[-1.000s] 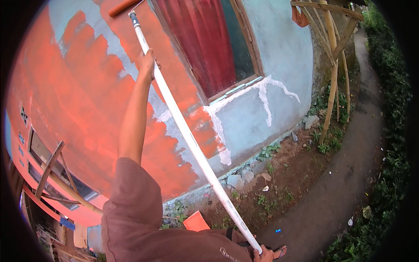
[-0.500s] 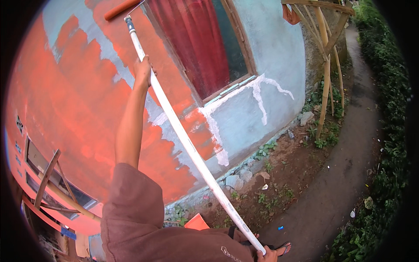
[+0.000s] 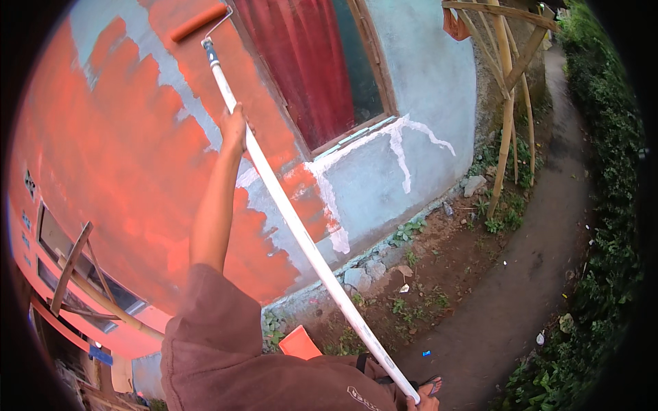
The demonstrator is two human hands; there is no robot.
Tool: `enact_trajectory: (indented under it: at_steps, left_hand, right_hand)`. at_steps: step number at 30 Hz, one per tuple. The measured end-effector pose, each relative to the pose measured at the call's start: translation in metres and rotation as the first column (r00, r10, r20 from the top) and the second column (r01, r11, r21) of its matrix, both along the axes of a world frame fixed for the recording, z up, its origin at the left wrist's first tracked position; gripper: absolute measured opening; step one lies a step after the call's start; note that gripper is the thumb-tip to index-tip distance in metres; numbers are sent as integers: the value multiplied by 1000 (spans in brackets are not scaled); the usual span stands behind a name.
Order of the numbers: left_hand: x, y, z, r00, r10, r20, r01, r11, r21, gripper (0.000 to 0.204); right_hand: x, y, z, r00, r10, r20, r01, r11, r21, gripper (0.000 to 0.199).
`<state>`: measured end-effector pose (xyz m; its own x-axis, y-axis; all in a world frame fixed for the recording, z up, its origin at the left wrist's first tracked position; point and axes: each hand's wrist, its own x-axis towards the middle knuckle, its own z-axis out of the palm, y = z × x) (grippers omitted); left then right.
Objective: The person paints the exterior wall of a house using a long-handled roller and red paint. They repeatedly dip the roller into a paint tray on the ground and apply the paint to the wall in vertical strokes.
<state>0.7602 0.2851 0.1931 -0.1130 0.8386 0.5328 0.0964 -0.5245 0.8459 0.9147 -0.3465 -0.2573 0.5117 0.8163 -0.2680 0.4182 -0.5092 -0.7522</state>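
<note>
Roller (image 3: 199, 22) lies beyond left hand (image 3: 235, 128) (nearer), crosswise to white pole (image 3: 295, 222), gripped by left hand above, right hand (image 3: 425, 403) at lower end.

Roller (image 3: 199, 22) now lower on wall (image 3: 103, 144) vs. 1 s ago, a bit nearer the window (image 3: 308, 68) btm; its wire arm (image 3: 223, 26), prev. cut off at top edge, now fully in view. Pole (image 3: 295, 219) & L hand (image 3: 234, 129) also down w/ it. R hand (image 3: 423, 403) sits slightly lower in view. Bit more of orange tray (image 3: 299, 342) shows.
</note>
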Motion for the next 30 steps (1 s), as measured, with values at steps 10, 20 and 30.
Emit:
enact_trajectory:
  at_steps: [10,20,30]
  left_hand:
    - [3,14,45,1000,9,12,-10,1000,14,19]
    - [1,-1,-11,1000,-15,-2,15,1000,-11,17]
    - [0,11,20,1000,-20,22,20,1000,9,19]
  right_hand:
    - [7,18,53,999,9,51,-13,997,78,37]
    - [-5,-20,0,1000,13,12,-14,996,88,36]
    - [-14,-2,-5,997,46,55,-50,996,77,40]
